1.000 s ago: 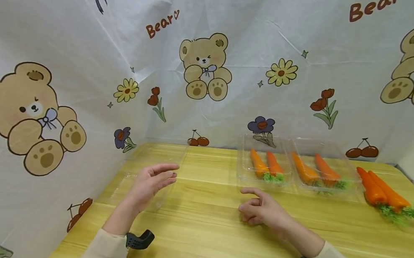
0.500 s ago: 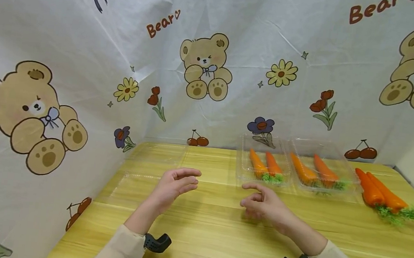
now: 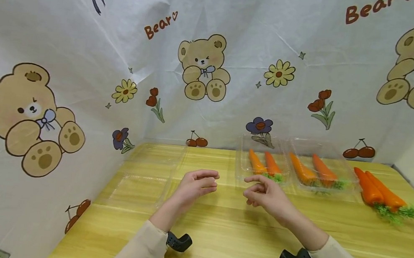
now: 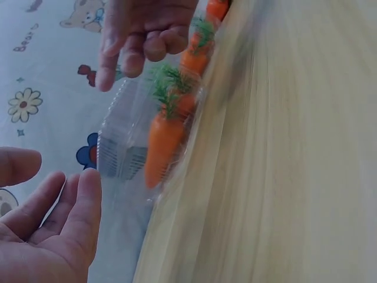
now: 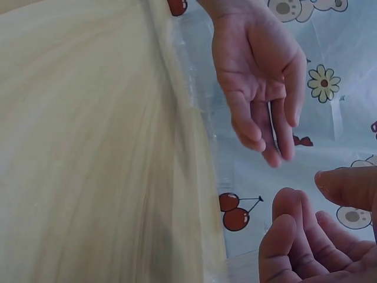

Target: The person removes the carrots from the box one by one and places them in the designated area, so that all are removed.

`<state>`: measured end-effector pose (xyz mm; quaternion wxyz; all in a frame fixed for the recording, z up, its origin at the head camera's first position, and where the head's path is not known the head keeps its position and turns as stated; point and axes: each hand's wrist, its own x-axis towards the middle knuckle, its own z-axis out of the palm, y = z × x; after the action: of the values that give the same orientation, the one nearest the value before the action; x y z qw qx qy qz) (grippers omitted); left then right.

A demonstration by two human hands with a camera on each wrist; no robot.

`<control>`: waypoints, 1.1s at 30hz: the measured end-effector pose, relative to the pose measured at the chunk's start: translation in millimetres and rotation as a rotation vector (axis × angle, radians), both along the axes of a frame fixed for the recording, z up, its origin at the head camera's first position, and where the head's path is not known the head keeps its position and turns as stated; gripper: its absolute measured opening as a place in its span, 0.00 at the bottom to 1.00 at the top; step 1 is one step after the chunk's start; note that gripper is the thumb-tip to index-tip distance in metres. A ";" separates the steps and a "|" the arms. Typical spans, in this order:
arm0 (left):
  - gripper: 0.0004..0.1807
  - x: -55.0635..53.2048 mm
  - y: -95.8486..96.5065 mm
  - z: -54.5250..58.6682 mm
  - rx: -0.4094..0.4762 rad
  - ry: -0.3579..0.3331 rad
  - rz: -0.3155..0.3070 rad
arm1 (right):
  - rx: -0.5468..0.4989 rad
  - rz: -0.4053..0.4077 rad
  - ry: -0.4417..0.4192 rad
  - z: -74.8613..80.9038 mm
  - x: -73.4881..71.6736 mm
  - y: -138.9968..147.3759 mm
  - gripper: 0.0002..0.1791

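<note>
My left hand (image 3: 195,186) hovers over the middle of the table, fingers loosely bent and holding nothing. Facing it a short gap away, my right hand (image 3: 268,198) also holds nothing, its index finger reaching toward the left. Behind the right hand stands a transparent plastic box (image 3: 240,166) with two toy carrots (image 3: 257,163) inside. A second transparent box (image 3: 352,184) beside it holds two more orange carrots (image 3: 302,170). In the left wrist view, carrots with green tops (image 4: 164,144) lie in a box past the fingers. Both palms show in the right wrist view.
Two loose carrots (image 3: 385,194) lie on the table at the right. At the left, transparent plastic containers (image 3: 140,187) sit near the wall; their outlines are faint. A bear-printed cloth (image 3: 241,19) lines the back and left sides of the wooden table (image 3: 225,244).
My left hand has moved right, away from the transparent containers and toward my right hand. The right hand has risen slightly. The boxes and carrots have stayed where they were.
</note>
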<state>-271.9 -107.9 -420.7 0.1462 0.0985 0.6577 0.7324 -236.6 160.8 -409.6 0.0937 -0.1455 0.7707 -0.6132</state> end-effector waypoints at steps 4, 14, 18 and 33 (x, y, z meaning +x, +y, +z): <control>0.22 -5.1 13.6 -3.7 0.003 -0.017 0.011 | 0.042 -0.045 0.039 2.6 -1.7 -1.0 0.24; 0.21 -22.6 37.3 -16.4 0.100 -0.107 0.050 | 0.228 -0.196 0.267 1.1 -9.0 -3.3 0.14; 0.23 -30.1 47.3 -23.8 0.126 -0.135 0.068 | 0.362 -0.256 0.357 -2.6 -11.1 -8.4 0.12; 0.17 -47.1 72.7 -35.9 0.248 -0.246 0.138 | 0.547 -0.314 0.688 -20.0 -24.5 -17.7 0.12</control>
<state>-319.0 -35.2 -456.7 0.1615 -0.0201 0.5446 0.8228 -261.1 143.1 -429.6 -0.2264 -0.1922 0.9030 -0.3104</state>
